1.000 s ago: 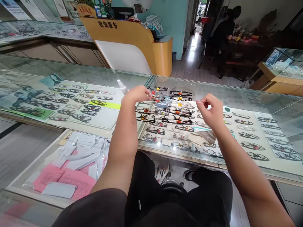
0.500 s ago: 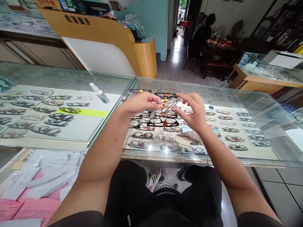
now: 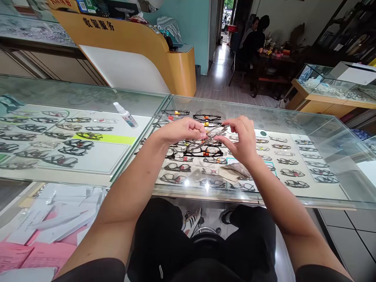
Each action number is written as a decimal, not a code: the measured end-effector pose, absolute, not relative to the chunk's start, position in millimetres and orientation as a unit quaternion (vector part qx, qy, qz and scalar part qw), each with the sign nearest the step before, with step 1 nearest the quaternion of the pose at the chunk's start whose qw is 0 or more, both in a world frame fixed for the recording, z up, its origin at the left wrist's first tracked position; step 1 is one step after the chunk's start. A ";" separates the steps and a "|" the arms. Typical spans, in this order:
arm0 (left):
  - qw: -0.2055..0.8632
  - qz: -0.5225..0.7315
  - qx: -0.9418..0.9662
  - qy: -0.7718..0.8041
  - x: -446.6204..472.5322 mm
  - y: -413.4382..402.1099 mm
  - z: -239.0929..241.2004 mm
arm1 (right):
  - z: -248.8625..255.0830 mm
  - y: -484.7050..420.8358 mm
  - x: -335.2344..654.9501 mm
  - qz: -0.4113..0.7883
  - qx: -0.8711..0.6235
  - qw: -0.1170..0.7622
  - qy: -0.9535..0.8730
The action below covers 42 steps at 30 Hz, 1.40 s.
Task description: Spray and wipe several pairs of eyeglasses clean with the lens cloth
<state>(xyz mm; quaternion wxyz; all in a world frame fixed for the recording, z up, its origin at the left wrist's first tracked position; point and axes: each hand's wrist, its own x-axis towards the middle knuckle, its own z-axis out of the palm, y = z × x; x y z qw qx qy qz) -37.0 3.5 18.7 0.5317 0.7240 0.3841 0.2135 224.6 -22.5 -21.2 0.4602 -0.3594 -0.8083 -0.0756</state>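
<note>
Thin-framed eyeglasses (image 3: 214, 131) held up between both hands, over the glass-topped display counter (image 3: 299, 201); tilted, end nearest the right hand higher. Clock directions taken from them.

Left hand (image 3: 188, 130) at 9: fingers curled, thumb and fingers pinched on the frame. Right hand (image 3: 241, 136) at 3: thumb and index spread, clamped on the other end. Hands near each other, not touching. Exact grip points partly hidden.

Black-rimmed eyeglasses (image 3: 203, 152) just beside, at 7; more black eyeglasses (image 3: 207, 117) at 11. On or under the glass, can't tell. Beige cloth (image 3: 232, 173) at 5, crumpled. White spray bottle (image 3: 127, 116) at 9, well apart; neon-yellow strip (image 3: 123, 140) also at 9, below the bottle. Pink paper slips (image 3: 48, 254) at 8, near the frame edge.

Further out: wooden cashier counter (image 3: 123, 39) between 10 and 11, two seated people (image 3: 252, 41) at 1, white box (image 3: 351, 73) at 2.
</note>
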 end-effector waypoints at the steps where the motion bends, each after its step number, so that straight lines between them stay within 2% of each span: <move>1: 0.532 0.212 0.726 0.381 -36.6 3.4 18.5 | -21.3 -22.5 224.5 -0.078 -0.362 0.457 -0.809; 11: 0.449 0.186 0.760 0.431 -54.6 4.5 28.3 | -17.8 -22.2 225.3 -0.057 -0.370 0.418 -0.828; 18: 0.259 0.150 0.721 0.624 -109.0 13.6 29.6 | -18.9 -21.5 228.3 -0.021 -0.378 0.475 -0.795; 22: 0.182 0.090 0.672 0.712 -121.1 18.5 21.6 | -20.5 -21.2 228.9 -0.014 -0.390 0.472 -0.790; 33: 0.164 0.001 0.639 0.751 -122.5 30.1 5.5 | -20.9 -21.1 227.6 0.000 -0.382 0.474 -0.794; 42: 0.166 -0.009 0.619 0.768 -115.7 32.5 5.3 | -20.5 -22.4 227.5 0.007 -0.380 0.474 -0.794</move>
